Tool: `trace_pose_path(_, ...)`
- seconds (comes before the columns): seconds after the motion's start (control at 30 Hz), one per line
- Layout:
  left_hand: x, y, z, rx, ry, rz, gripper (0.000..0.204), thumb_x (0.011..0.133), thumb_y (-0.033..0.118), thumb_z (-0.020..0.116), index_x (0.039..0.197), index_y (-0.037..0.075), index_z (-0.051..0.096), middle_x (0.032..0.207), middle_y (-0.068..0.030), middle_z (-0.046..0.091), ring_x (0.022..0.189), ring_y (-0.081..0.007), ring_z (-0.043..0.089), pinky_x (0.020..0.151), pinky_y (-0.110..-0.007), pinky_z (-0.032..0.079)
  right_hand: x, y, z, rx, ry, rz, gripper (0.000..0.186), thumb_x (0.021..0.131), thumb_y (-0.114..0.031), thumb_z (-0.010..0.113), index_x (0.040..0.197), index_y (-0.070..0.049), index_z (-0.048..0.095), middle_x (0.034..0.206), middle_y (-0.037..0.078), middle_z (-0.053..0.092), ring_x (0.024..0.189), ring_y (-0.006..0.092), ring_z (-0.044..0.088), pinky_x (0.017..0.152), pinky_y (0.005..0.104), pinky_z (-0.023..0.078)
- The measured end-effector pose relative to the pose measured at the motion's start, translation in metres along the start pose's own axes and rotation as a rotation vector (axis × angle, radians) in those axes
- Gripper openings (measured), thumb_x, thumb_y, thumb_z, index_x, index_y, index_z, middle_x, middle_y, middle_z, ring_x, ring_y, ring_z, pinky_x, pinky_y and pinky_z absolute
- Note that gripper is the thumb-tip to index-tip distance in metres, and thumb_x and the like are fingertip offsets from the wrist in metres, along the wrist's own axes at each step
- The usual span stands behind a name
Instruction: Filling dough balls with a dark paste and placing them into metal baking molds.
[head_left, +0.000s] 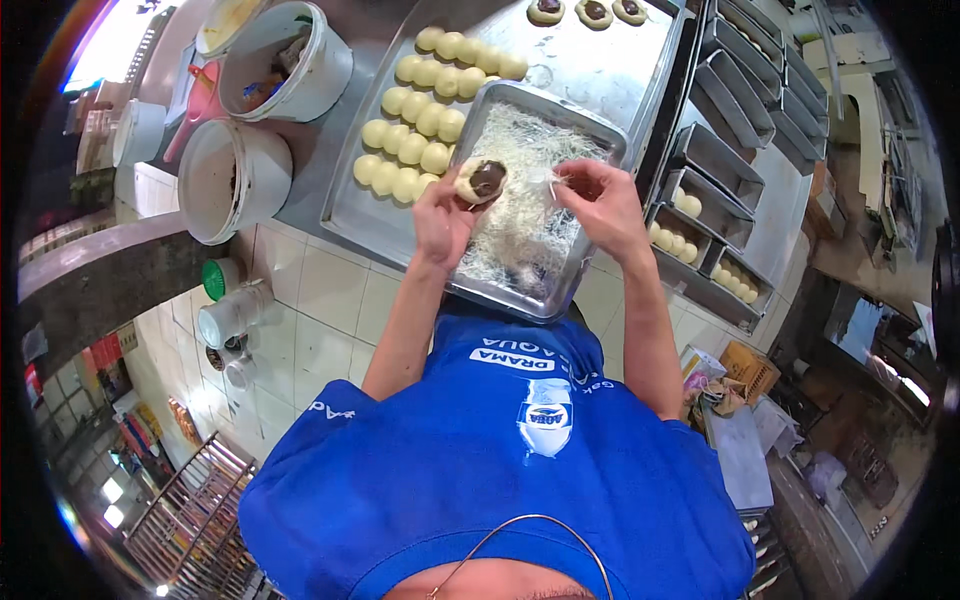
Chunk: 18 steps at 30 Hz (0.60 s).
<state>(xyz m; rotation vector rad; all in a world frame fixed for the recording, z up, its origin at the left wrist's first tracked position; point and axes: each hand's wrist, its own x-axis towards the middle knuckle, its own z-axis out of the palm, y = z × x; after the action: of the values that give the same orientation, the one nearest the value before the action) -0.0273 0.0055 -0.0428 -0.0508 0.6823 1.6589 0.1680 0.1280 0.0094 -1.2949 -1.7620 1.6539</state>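
My left hand [440, 228] is closed round a flattened round of pale dough [488, 180] with a dark brown, chocolate-like filling in its middle. It holds the dough above the left side of a rectangular metal tray [622, 142]. Pale shreds that look like grated cheese [525, 225] cover much of the tray's bottom. Over the tray's right side, my right hand [612, 208] pinches a small tuft of these shreds between thumb and fingers. Rows of smooth dough balls [410, 145] sit just left of the tray on a large baking sheet [345, 212].
Several dough rounds with dark filling [596, 14] rest at the sheet's far end. On the right stand metal loaf tins [715, 165], some with dough balls [676, 243] inside. White buckets [235, 180] and a pink dipper [203, 100] are at the left.
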Motion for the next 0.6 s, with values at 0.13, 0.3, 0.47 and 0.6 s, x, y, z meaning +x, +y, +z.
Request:
trace_pose_path(0.13,-0.001,0.0,0.01,0.234,0.064,-0.084,0.032,0.095,0.008,0.05,0.124,-0.004,0.056,0.123,-0.0188,0.063,0.113,-0.0257,0.062,0.1,-0.035,0.052,-0.008,-0.012,0.035,0.072,0.064,-0.038,0.022,0.077,-0.002,0.073,0.099,-0.001,0.075,0.081,0.01,0.074,0.065,0.0165,0.065,0.061,0.0282,0.053)
trace_pose_path(0.3,0.004,-0.004,0.007,0.317,0.036,-0.077,0.028,0.1,0.009,0.056,0.126,0.0,0.057,0.117,-0.0134,0.065,0.104,-0.0188,0.065,0.093,-0.028,0.054,-0.012,-0.001,0.081,-0.126,0.37,-0.358,0.023,0.08,0.0,0.073,0.103,-0.001,0.075,0.083,0.007,0.074,0.066,0.0145,0.065,0.063,0.0261,0.053)
trace_pose_path(0.47,0.006,0.007,0.006,0.479,-0.089,0.027,0.026,0.101,0.006,0.058,0.126,0.002,0.057,0.116,-0.0123,0.066,0.098,-0.0169,0.067,0.089,-0.026,0.056,-0.015,-0.002,0.103,-0.302,0.444,-0.546,0.024,0.084,0.001,0.073,0.108,0.0,0.073,0.09,0.006,0.075,0.07,0.0137,0.066,0.066,0.0245,0.054)
trace_pose_path(0.6,0.006,0.031,0.008,0.474,-0.102,0.021,0.026,0.1,0.002,0.059,0.126,0.003,0.056,0.116,-0.0125,0.066,0.098,-0.0169,0.067,0.088,-0.026,0.057,-0.016,-0.001,0.106,-0.161,0.477,-0.461,0.026,0.085,0.001,0.073,0.111,0.0,0.072,0.092,0.006,0.076,0.071,0.014,0.066,0.068,0.0244,0.055)
